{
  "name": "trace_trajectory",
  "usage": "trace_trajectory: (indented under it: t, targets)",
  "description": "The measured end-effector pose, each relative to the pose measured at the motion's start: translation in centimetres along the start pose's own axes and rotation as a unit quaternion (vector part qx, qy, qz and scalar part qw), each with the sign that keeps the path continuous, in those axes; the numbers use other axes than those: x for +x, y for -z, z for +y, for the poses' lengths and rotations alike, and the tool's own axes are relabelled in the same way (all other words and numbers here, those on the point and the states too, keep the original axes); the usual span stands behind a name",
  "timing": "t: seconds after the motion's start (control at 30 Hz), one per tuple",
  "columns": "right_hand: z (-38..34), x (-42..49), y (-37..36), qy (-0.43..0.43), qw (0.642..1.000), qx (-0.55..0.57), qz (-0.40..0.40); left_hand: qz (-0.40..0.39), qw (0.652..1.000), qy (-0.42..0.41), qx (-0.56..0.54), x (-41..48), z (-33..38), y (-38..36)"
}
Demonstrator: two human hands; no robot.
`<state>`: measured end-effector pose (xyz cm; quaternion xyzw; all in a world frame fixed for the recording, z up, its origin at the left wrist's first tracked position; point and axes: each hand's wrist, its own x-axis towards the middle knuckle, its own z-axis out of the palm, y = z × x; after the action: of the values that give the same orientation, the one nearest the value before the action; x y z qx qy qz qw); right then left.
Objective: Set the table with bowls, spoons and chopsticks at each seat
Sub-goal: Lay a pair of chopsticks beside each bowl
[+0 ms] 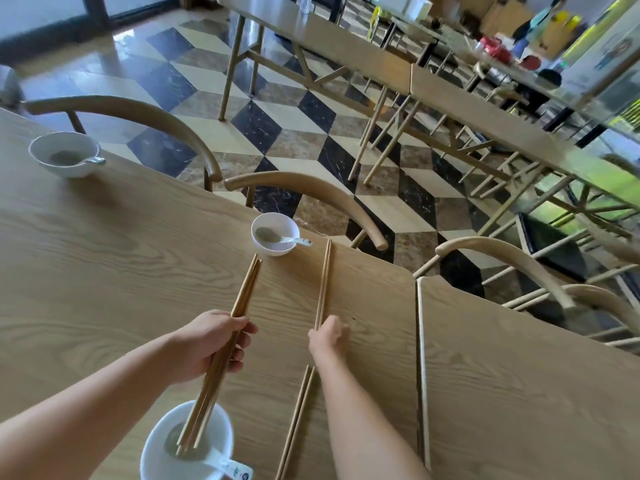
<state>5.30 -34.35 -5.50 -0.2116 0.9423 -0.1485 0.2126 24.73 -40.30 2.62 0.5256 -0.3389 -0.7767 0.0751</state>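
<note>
Near-edge bowl (162,455) and near-edge pair (298,420) are set; right hand (327,336) pinches the far-edge pair (323,282) beside the far-edge bowl (273,249); corner bowl (69,169) lacks chopsticks; left hand (211,344) grips the spare chopsticks (246,289).

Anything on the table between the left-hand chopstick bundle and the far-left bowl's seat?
Nothing visible. Only bare light wooden table lies between the bundle of wooden chopsticks in the left hand and the far white bowl.
</note>
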Motion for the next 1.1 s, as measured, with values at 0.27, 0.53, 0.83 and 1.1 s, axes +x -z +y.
trace_trajectory:
  t: [0.27,0.53,0.83,1.1]
  targets:
    - [0.1,0.1,0.2,-0.039,0.997,0.066,-0.008,0.011,1.000,-0.001,0.020,0.3,0.4,0.4]
    - [-0.5,0.1,0.1,-0.058,0.992,0.110,0.018,0.016,1.000,0.002,0.015,0.5,0.7,0.7]
    - [-1.5,-0.2,0.4,-0.084,0.986,0.140,0.013,0.013,1.000,0.009,0.020,1.3,0.5,1.2]
    - [-2.0,-0.1,1.1,-0.074,0.991,0.111,-0.006,0.014,1.000,0.009,0.022,1.3,0.2,2.1]
